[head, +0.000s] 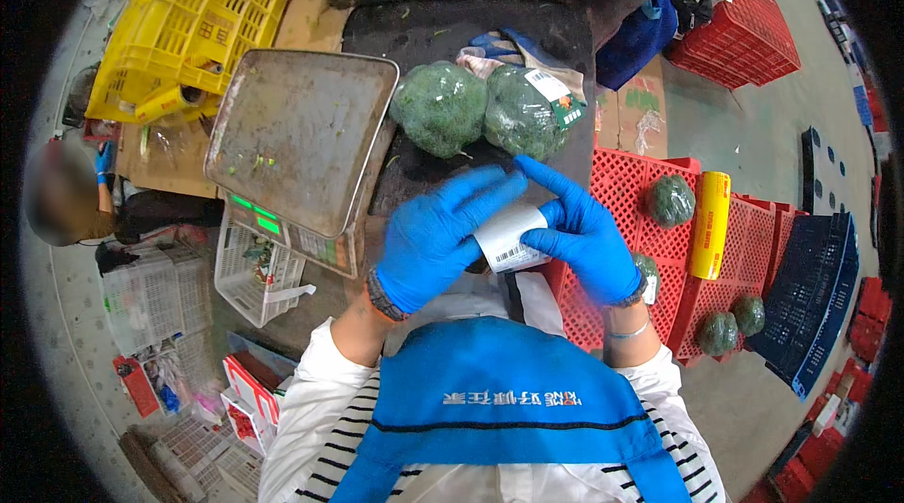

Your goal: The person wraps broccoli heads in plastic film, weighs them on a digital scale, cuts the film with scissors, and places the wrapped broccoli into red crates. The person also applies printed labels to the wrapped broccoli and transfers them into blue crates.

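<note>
In blue gloves, both hands are in front of the apron. Between the thumb and fingers of my right hand [585,245] is a roll or strip of white barcode labels [514,238]. My left hand [438,238], blurred, reaches across with its fingers over the labels' upper edge; whether it grips them is unclear. Beyond the hands, two film-wrapped broccoli heads sit side by side on a black surface [402,185]. The left broccoli [439,109] shows no label, while the right broccoli [522,118] bears a white barcode label and a green one.
A weighing scale [304,139] with a lit green display stands left, near a yellow crate [191,22]. Red crates [621,199] at right carry several wrapped broccoli heads and a yellow film roll [710,225]. Work gloves [522,54] lie behind the broccoli. Another person [67,192] is at far left.
</note>
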A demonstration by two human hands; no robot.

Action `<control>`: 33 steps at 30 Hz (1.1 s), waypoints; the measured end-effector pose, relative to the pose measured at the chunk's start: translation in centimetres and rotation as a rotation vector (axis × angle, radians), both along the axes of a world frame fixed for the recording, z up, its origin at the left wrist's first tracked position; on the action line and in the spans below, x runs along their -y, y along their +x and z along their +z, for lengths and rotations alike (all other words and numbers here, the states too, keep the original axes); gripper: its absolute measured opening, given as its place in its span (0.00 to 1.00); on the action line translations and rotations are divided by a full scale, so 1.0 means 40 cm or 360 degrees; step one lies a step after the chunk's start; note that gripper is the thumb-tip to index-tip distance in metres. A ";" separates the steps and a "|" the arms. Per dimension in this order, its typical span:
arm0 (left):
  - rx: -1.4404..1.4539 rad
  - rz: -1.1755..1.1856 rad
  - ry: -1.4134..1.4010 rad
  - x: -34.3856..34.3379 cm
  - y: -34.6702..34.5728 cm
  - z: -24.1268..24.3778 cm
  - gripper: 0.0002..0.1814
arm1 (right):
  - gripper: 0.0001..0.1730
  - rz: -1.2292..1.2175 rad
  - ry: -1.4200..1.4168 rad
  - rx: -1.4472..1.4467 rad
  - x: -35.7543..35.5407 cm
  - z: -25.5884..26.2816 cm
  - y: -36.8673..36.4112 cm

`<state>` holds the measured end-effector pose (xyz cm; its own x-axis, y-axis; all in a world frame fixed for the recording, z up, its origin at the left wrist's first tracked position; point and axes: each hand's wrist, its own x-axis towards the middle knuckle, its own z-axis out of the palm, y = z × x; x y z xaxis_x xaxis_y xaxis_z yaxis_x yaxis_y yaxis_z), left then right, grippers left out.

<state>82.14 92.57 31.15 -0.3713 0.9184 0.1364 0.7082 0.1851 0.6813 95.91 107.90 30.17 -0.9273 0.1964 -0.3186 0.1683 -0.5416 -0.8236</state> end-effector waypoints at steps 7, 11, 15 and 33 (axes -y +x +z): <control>0.1043 0.0336 0.0059 0.074 0.019 -0.074 0.10 | 0.27 0.0181 0.0543 0.0027 0.045 0.001 0.013; 0.0911 0.0270 0.0078 0.100 0.014 -0.073 0.06 | 0.18 0.0096 0.0858 0.0093 0.077 0.011 0.014; 0.0636 0.0260 -0.0008 0.137 0.004 -0.100 0.06 | 0.14 -0.0115 0.1492 -0.0017 0.124 0.010 0.008; 0.0139 -0.0014 -0.0193 0.297 -0.062 -0.212 0.09 | 0.12 -0.1020 0.1617 -0.0286 0.082 -0.175 -0.333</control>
